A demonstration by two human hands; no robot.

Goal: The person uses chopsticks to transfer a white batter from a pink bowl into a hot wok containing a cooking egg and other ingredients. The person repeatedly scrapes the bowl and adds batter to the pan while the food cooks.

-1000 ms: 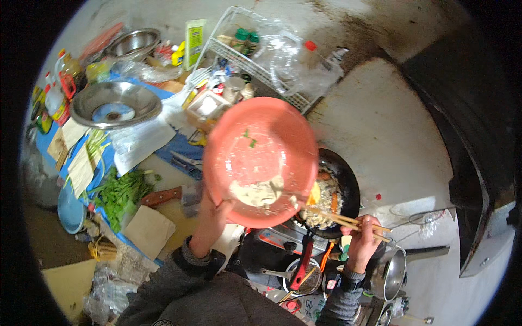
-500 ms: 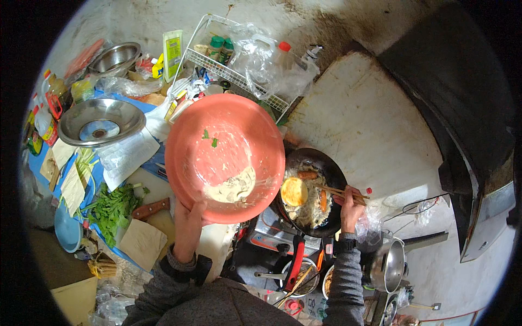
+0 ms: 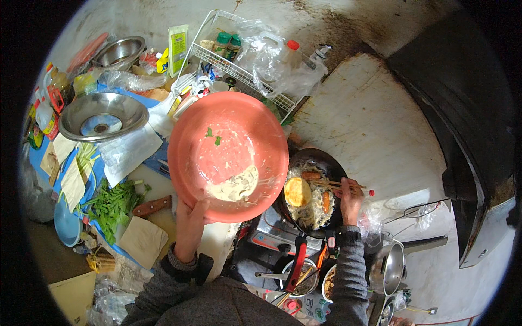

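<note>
My left hand (image 3: 191, 225) comes up from the lower edge with the forearm almost straight, and it grips the near rim of a big salmon-pink plastic bowl (image 3: 228, 155). The thumb lies on the inner side of the rim; the other fingers are hidden behind the bowl, so this hand is closed on the bowl. The bowl is tilted strongly toward me, and its open side faces the camera. Inside it I see a small pool of pale batter (image 3: 236, 187) at the lower part, and two little green leaf pieces higher up.

My right hand (image 3: 349, 198) reaches forward from the grey sleeve, with a dark watch on the wrist. It is closed around a pair of wooden chopsticks (image 3: 331, 185), which point to the left, with their tips over a black frying pan (image 3: 310, 190). The pan is just right of the bowl and partly under its rim. In the pan there is a round yellow-orange cake (image 3: 298, 191) on white, cooked batter.

The pan stands on a small gas stove (image 3: 274, 233). Left of the bowl, on the table, are a steel basin (image 3: 103, 115), green leaves (image 3: 114, 204) and a knife with a brown handle (image 3: 152, 206).
</note>
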